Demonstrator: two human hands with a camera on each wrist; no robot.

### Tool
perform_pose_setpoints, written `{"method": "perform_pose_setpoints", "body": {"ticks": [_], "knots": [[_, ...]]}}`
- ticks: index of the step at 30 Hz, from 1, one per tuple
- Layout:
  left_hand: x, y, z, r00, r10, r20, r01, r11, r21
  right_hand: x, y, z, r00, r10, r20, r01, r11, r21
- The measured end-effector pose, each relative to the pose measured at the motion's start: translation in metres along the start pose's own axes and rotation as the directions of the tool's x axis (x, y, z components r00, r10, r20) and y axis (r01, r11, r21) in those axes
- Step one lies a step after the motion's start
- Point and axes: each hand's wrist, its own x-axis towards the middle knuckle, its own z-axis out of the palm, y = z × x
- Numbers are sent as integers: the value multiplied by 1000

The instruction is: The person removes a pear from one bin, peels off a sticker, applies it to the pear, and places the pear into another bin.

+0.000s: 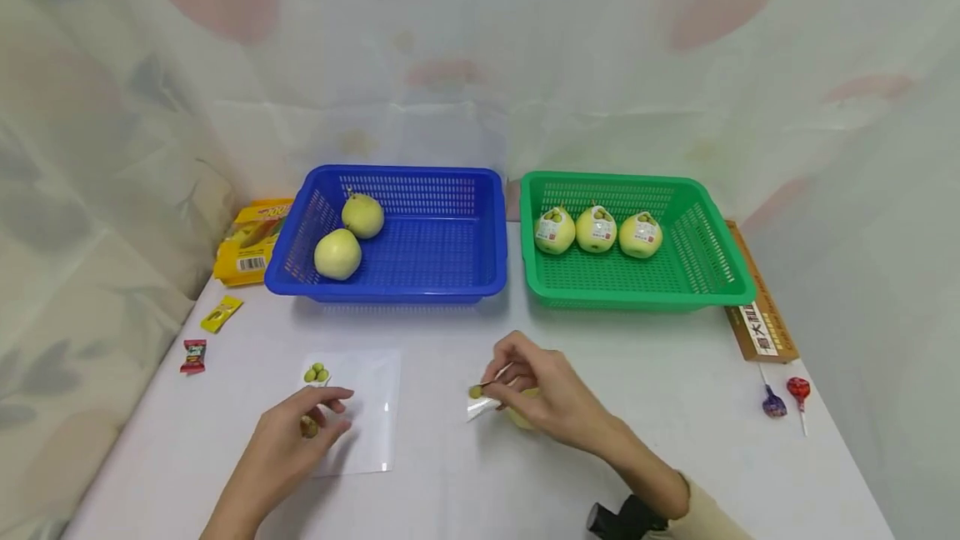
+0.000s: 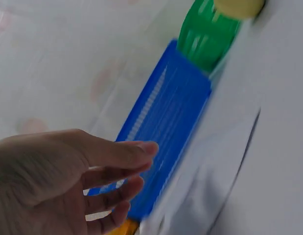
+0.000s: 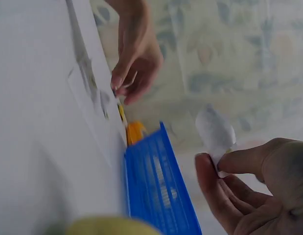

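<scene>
Between thumb and forefinger, my right hand (image 1: 547,398) pinches a small sticker (image 1: 481,409) with a green fruit print; its pale side (image 3: 215,129) shows in the right wrist view. Partly hidden under that hand, a yellow-green pear (image 1: 522,418) sits on the table. My left hand (image 1: 288,432) hovers over the left part of a glossy sticker sheet (image 1: 375,415), fingers loosely bent and nothing seen in them. One fruit-print sticker (image 1: 317,373) shows beyond its fingers on the sheet, and another print is partly covered by the hand.
Behind stand a blue basket (image 1: 420,294) holding two plain pears and a green basket (image 1: 637,298) with three stickered pears. Yellow packaging (image 1: 251,252) and small candies (image 1: 194,355) lie left. At right are a brown box (image 1: 772,332) and two lollipops (image 1: 798,390).
</scene>
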Motion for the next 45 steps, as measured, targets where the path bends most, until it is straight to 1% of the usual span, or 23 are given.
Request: {"method": "perform_pose_setpoints", "body": {"ticks": [1,3,5,6,8,10,11,13,15,17,19,21,23,26,28,32,36,38,39,41,42,45], "knots": [[4,7,3,998,64,-11,-65,997,-31,-5,4,-8,1000,-7,-25,7,1000,2],[14,21,13,982,187,-2,-186,977,-104,-13,13,-22,998,-18,-66,18,1000,-14],[23,34,28,956,291,42,-277,938,-208,-20,21,-32,995,-36,-89,33,999,-35],[28,39,36,942,327,76,-297,918,-262,-23,25,-35,995,-42,-93,38,998,-39],[37,49,53,917,370,148,-300,885,-356,-28,32,-40,995,-30,-92,27,999,-36],[44,57,69,899,392,195,-284,862,-421,-31,37,-43,996,2,-89,-4,1000,-16],[48,61,76,895,397,205,-276,853,-444,-33,39,-44,996,23,-86,-23,1000,1],[53,67,89,893,395,215,-258,841,-476,-36,42,-44,995,62,-81,-59,997,42],[58,74,100,889,402,217,-251,827,-502,-39,46,-44,994,79,-73,-73,994,80],[62,79,108,880,416,228,-249,814,-525,-43,49,-43,995,85,-56,-79,992,99],[64,83,115,867,435,245,-247,800,-547,-46,53,-42,997,73,-35,-70,993,94],[66,86,121,851,454,264,-245,788,-565,-48,56,-42,998,56,-17,-55,996,67],[67,87,126,843,463,274,-241,780,-577,-49,60,-41,1000,21,-7,-21,1000,15],[68,88,131,841,466,277,-233,772,-592,-50,64,-41,1000,-19,6,19,999,-44],[69,88,133,843,462,277,-225,769,-599,-50,66,-42,999,-36,20,37,997,-67],[69,88,134,846,451,285,-207,770,-603,-51,66,-44,997,-56,47,61,992,-111],[70,89,134,848,442,291,-199,776,-598,-52,64,-44,996,-74,52,81,984,-160],[70,89,133,850,439,293,-198,780,-594,-53,64,-44,995,-82,49,89,982,-165],[70,89,134,850,439,291,-200,781,-592,-54,64,-44,995,-90,47,96,983,-157],[70,89,134,851,437,292,-201,784,-587,-55,66,-44,995,-83,46,88,990,-108],[70,89,134,850,438,292,-203,785,-585,-55,67,-44,996,-83,44,86,993,-75],[70,90,134,852,434,292,-200,786,-585,-57,70,-44,998,-47,47,44,997,56]]}}
